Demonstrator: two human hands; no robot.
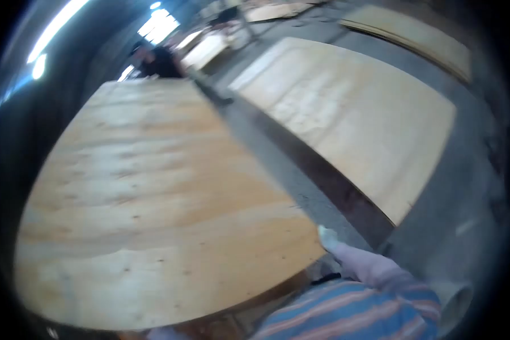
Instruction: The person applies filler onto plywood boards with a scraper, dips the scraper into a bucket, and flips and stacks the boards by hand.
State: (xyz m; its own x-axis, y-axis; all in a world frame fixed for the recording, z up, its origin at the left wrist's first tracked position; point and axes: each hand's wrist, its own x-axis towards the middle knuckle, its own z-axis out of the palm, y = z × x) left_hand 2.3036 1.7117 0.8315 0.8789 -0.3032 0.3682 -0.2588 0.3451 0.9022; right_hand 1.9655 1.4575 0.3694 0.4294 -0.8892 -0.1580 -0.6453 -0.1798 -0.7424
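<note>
A large plywood sheet (153,198) with knots and pale, wavy grain spreads across the left and middle of the view. My right hand (327,238), in a light glove, is closed around its near right corner. Of my left arm only a bit of pale sleeve (167,333) shows at the bottom, by the sheet's near edge; the left hand's fingers are hidden. At the far end of the sheet stands another person (158,61) in dark clothing, too blurred for me to make out their hands.
To the right, another plywood panel (362,113) lies low, its long dark side (334,181) facing me. Stacked sheets (408,39) lie at the upper right. Grey floor (272,164) runs between the two sheets. More boards (207,52) are behind the other person.
</note>
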